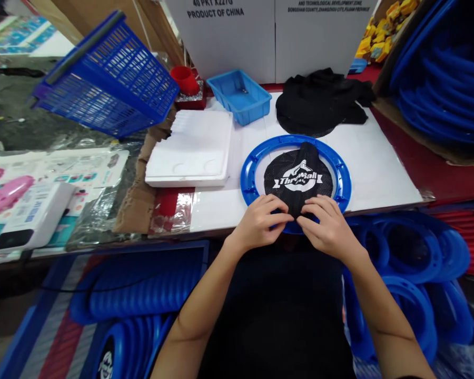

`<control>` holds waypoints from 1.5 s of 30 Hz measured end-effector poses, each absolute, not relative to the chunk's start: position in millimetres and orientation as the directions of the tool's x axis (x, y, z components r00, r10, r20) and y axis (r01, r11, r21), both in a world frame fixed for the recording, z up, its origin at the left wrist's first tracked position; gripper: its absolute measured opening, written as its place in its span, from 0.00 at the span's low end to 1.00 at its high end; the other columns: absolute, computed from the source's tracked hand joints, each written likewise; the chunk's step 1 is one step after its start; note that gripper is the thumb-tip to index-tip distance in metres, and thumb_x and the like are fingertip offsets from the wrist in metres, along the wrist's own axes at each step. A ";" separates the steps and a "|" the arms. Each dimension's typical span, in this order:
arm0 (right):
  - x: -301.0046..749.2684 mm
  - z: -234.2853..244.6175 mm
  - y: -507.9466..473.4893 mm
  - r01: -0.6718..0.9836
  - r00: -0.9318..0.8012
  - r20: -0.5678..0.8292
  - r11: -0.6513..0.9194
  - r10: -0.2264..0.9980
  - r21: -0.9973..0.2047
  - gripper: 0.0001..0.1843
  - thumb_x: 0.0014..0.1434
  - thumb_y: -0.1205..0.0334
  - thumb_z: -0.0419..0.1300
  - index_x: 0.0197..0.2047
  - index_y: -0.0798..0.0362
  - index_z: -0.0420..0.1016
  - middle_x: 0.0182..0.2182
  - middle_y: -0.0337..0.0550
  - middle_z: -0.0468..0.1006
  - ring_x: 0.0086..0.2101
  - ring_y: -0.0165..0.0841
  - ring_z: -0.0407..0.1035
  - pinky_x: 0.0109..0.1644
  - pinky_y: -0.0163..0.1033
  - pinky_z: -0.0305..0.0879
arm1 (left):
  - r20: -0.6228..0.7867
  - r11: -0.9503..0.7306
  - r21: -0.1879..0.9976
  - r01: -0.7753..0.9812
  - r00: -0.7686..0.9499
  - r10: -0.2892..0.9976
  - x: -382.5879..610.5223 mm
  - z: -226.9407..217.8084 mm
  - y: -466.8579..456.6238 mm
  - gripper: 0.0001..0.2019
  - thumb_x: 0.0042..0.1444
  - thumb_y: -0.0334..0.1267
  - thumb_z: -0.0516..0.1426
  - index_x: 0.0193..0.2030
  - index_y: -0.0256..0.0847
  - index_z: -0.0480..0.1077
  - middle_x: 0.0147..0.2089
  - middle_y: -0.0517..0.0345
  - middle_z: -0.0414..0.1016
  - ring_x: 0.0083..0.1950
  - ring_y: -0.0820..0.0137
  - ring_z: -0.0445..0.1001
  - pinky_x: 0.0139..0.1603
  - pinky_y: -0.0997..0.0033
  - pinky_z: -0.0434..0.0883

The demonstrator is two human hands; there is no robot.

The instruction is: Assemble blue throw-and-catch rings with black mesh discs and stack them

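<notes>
A blue plastic ring (249,173) lies flat on the white board in front of me. Inside it rests a round black mesh net (276,167) printed with a white "Throwball" logo, one fold of it standing up at the top. At the ring's near side, my left hand (263,218) pinches the net's edge between thumb and fingers. My right hand (322,223) pinches the same edge just beside it, the fingertips of both hands nearly meeting. Beyond the ring lies a pile of black mesh nets (319,100).
White foam blocks (193,147) lie left of the ring, near a light blue tray (256,108) and a tilted blue basket (114,79). At right stands a carton of blue rings (442,100). More blue rings (411,247) fill crates below the table edge.
</notes>
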State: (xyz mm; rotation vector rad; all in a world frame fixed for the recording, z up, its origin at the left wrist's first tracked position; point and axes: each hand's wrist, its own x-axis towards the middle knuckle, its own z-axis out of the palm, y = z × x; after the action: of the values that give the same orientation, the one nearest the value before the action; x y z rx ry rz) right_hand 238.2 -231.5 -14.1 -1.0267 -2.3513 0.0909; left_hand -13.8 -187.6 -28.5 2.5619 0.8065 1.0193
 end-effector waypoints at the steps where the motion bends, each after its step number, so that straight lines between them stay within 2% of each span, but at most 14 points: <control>1: 236.0 -14.2 -236.4 0.682 -0.531 0.484 0.690 0.695 -0.242 0.17 0.68 0.71 0.61 0.53 0.41 0.83 0.51 0.51 0.81 0.61 0.52 0.71 0.70 0.69 0.66 | 0.565 -0.817 0.420 0.396 0.590 0.576 -13.8 -31.0 -187.4 0.11 0.66 0.29 0.60 0.48 0.47 0.82 0.46 0.53 0.82 0.48 0.62 0.76 0.50 0.57 0.74; 7: 224.5 -3.3 -254.2 0.761 -0.572 0.483 0.649 0.663 0.011 0.15 0.69 0.74 0.59 0.53 0.52 0.82 0.53 0.56 0.80 0.62 0.52 0.69 0.73 0.66 0.66 | 0.684 -0.905 0.262 0.336 0.597 0.420 -14.6 -40.8 -185.5 0.14 0.64 0.26 0.60 0.52 0.46 0.80 0.47 0.52 0.84 0.50 0.60 0.77 0.49 0.56 0.75; 9: 227.7 -0.9 -251.8 0.737 -0.613 0.458 0.674 0.644 0.038 0.15 0.69 0.75 0.59 0.53 0.54 0.82 0.53 0.57 0.79 0.62 0.52 0.68 0.73 0.66 0.66 | 0.687 -0.915 0.243 0.322 0.609 0.396 -15.0 -39.6 -184.5 0.14 0.64 0.26 0.60 0.51 0.46 0.79 0.46 0.53 0.84 0.50 0.60 0.77 0.48 0.56 0.75; 14: 242.1 -6.4 -240.3 0.693 -0.598 0.488 0.716 0.636 -0.084 0.17 0.69 0.77 0.58 0.51 0.50 0.82 0.48 0.53 0.79 0.59 0.49 0.70 0.69 0.65 0.70 | 0.617 -0.893 0.314 0.324 0.645 0.451 -13.5 -32.6 -184.1 0.10 0.64 0.26 0.59 0.42 0.45 0.80 0.46 0.53 0.82 0.49 0.62 0.76 0.48 0.58 0.73; 21: 241.8 5.9 -243.9 0.678 -0.655 0.406 0.733 0.637 -0.059 0.16 0.69 0.75 0.58 0.53 0.51 0.82 0.54 0.57 0.77 0.63 0.51 0.67 0.74 0.66 0.63 | 0.566 -0.817 0.514 0.262 0.612 0.552 -18.4 -18.1 -187.6 0.10 0.65 0.27 0.58 0.42 0.45 0.79 0.46 0.53 0.80 0.49 0.64 0.78 0.52 0.58 0.74; 25: 259.0 10.1 -232.0 0.721 -0.545 0.441 0.667 0.713 -0.188 0.10 0.72 0.69 0.60 0.52 0.49 0.81 0.57 0.54 0.76 0.62 0.50 0.69 0.69 0.61 0.67 | 0.550 -0.645 0.514 0.565 0.360 0.754 -12.9 -1.5 -179.0 0.08 0.71 0.33 0.57 0.49 0.43 0.78 0.51 0.48 0.79 0.57 0.58 0.77 0.61 0.51 0.74; 28: 268.7 4.0 -224.7 0.856 -0.405 0.444 0.502 0.799 -0.124 0.09 0.75 0.65 0.59 0.52 0.52 0.80 0.53 0.58 0.79 0.56 0.52 0.71 0.58 0.59 0.72 | 0.392 -0.368 0.377 0.850 0.213 0.895 1.0 4.6 -160.7 0.15 0.71 0.45 0.60 0.58 0.40 0.76 0.64 0.38 0.74 0.67 0.44 0.70 0.65 0.38 0.70; 30: 267.2 3.1 -229.6 0.899 -0.375 0.402 0.434 0.835 -0.063 0.10 0.76 0.63 0.57 0.50 0.54 0.81 0.47 0.57 0.81 0.51 0.52 0.72 0.52 0.56 0.71 | 0.263 -0.268 0.273 0.924 0.196 0.945 9.2 4.9 -142.5 0.22 0.70 0.52 0.61 0.60 0.37 0.75 0.71 0.31 0.66 0.71 0.34 0.64 0.65 0.32 0.68; 33: 258.5 14.8 -249.1 0.884 -0.419 0.309 0.461 0.854 -0.074 0.11 0.77 0.61 0.56 0.49 0.53 0.81 0.37 0.52 0.81 0.42 0.48 0.73 0.47 0.53 0.68 | 0.161 -0.393 0.201 0.897 0.366 0.917 15.0 5.9 -108.0 0.23 0.69 0.52 0.61 0.60 0.36 0.77 0.73 0.31 0.61 0.70 0.34 0.66 0.67 0.34 0.67; 37: 259.3 42.9 -245.4 0.742 -0.554 0.182 0.581 0.812 -0.335 0.12 0.78 0.56 0.56 0.48 0.46 0.81 0.36 0.45 0.83 0.37 0.41 0.75 0.44 0.47 0.69 | 0.087 -0.712 0.240 0.660 0.716 0.693 21.7 14.2 -61.2 0.17 0.70 0.48 0.60 0.58 0.41 0.79 0.70 0.40 0.64 0.60 0.50 0.76 0.66 0.47 0.70; 39: 268.4 50.0 -210.6 0.742 -0.514 0.198 0.549 0.834 -0.384 0.13 0.78 0.55 0.56 0.48 0.45 0.82 0.40 0.45 0.84 0.40 0.42 0.77 0.46 0.47 0.71 | 0.087 -0.745 0.251 0.618 0.752 0.653 29.8 17.4 -45.1 0.16 0.71 0.50 0.59 0.53 0.41 0.81 0.67 0.41 0.67 0.57 0.53 0.77 0.64 0.49 0.71; 41: 279.4 46.0 -157.6 0.812 -0.431 0.273 0.502 0.860 -0.300 0.13 0.77 0.57 0.57 0.47 0.47 0.83 0.44 0.51 0.83 0.46 0.47 0.77 0.53 0.53 0.72 | 0.112 -0.736 0.241 0.633 0.735 0.669 39.4 16.9 -36.5 0.17 0.68 0.53 0.61 0.50 0.40 0.81 0.66 0.40 0.68 0.59 0.49 0.75 0.63 0.48 0.70; 43: 288.0 31.3 -101.1 0.816 -0.474 0.312 0.544 0.823 -0.197 0.09 0.71 0.57 0.64 0.48 0.48 0.86 0.55 0.56 0.80 0.56 0.55 0.73 0.61 0.62 0.70 | 0.154 -0.723 0.246 0.646 0.710 0.687 46.9 12.1 -33.9 0.17 0.66 0.54 0.64 0.48 0.41 0.80 0.68 0.40 0.67 0.64 0.46 0.72 0.64 0.46 0.69; 45: 292.1 11.6 -56.6 0.748 -0.565 0.260 0.619 0.783 -0.240 0.06 0.67 0.58 0.69 0.45 0.47 0.86 0.62 0.56 0.76 0.62 0.57 0.69 0.66 0.65 0.67 | 0.184 -0.704 0.279 0.653 0.683 0.706 49.9 5.0 -34.7 0.14 0.67 0.51 0.64 0.48 0.43 0.80 0.69 0.42 0.67 0.68 0.47 0.69 0.66 0.45 0.66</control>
State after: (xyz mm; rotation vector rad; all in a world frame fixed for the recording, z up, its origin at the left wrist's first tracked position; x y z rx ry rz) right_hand 292.1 -56.6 11.6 -1.2303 -2.5053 0.1457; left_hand 49.9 -34.7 5.0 2.7036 1.1033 0.4155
